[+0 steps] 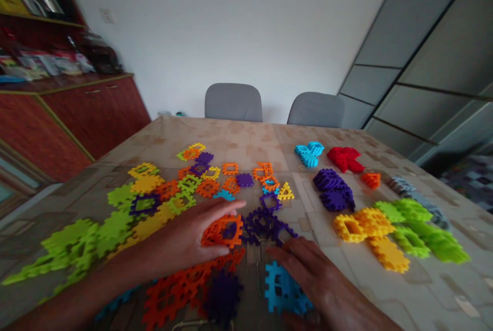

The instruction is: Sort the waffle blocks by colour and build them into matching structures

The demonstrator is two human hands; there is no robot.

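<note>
My left hand [204, 228] reaches over the middle of the table, its thumb and fingers around several orange interlocking building pieces [231, 231]. My right hand [311, 269] is curled over a bunch of blue interlocking building pieces [281, 287], its thumb partly hidden low in the view. Between the hands, just beyond the right fingertips, lie dark purple pieces [264, 223]. In front of my left hand a red-orange row of pieces [173, 292] and a dark purple square [224, 295] lie near the table's close edge.
Mixed loose pieces spread left, among them lime green ones [69, 236]. On the right are single-colour groups: cyan [308, 155], red [344, 159], purple [333, 190], yellow-orange [364, 224], green [427, 228] and grey [402, 186]. Two grey chairs [233, 101] stand behind the table.
</note>
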